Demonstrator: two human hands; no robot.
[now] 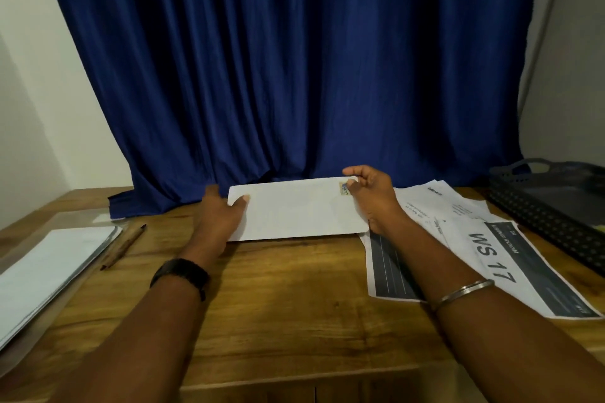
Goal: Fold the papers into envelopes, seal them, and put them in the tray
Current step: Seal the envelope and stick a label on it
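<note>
Envelope [294,211] lay on table [294,304], far centre. Left hand [222,216] gripped its left end; right hand [370,196] pinched stamped corner. Flap hidden, so sealing unclear. Printed papers [491,255] unfolded alongside. Tray [523,206] at right, envelope not yet in it.

Counted on the one wooden surface [294,304]:
- one white envelope [294,209], which bore one stamp [343,189]
- two hands, the left hand [222,216] and the right hand [370,196]
- printed papers [523,258], overlapping at the right: at least three sheets showed, and the full number could not be told
- one stack of white sheets [49,268] at the left, its sheets lying too close to count
- one pencil [122,247]
- one dark perforated tray [537,209]
- one wristwatch [181,273], worn on the left wrist
- one metal bangle [465,293], worn on the right wrist
- one blue curtain [294,59] behind
</note>
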